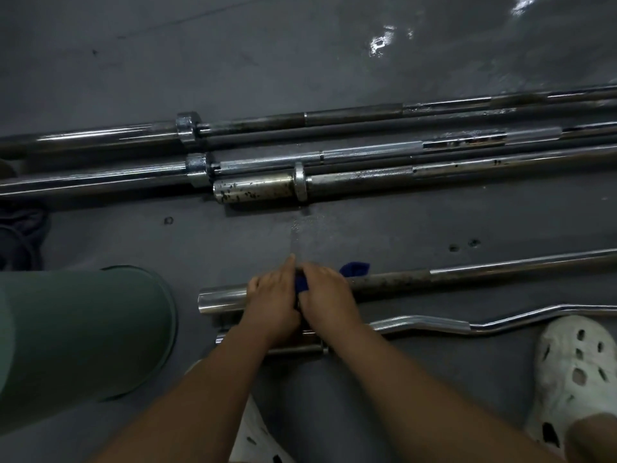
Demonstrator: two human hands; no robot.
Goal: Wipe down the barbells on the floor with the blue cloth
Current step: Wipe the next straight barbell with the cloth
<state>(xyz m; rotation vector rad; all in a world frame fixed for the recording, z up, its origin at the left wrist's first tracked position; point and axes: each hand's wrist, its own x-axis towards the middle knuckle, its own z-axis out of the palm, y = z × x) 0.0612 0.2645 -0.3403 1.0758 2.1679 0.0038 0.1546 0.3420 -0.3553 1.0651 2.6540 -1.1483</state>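
Blue cloth (355,269) is bunched on the near barbell (400,279), right where its chrome sleeve meets the darker shaft. One corner sticks up just past the knuckles and a bit more shows btwn the two hands.

R hand (325,295) is wrapped over the cloth, fingers curled round it and the bar underneath. L hand (272,295) sits touching it on the sleeve side, fingers curled over the bar's top w/ one finger pointing fwd; can't tell how much cloth it has.

Near barbell lies flat on the grey floor (300,61). A curl bar (434,324) lies just beside it on the person's side, roughly parallel, its end under the wrists.

Three long barbells (334,155) lie well apart on its far side, packed side by side; the closest has a pitted, spotty sleeve.

White clog (574,372) is near the curl bar's bend, and a green trouser leg (83,335) is off the near barbell's sleeve end.
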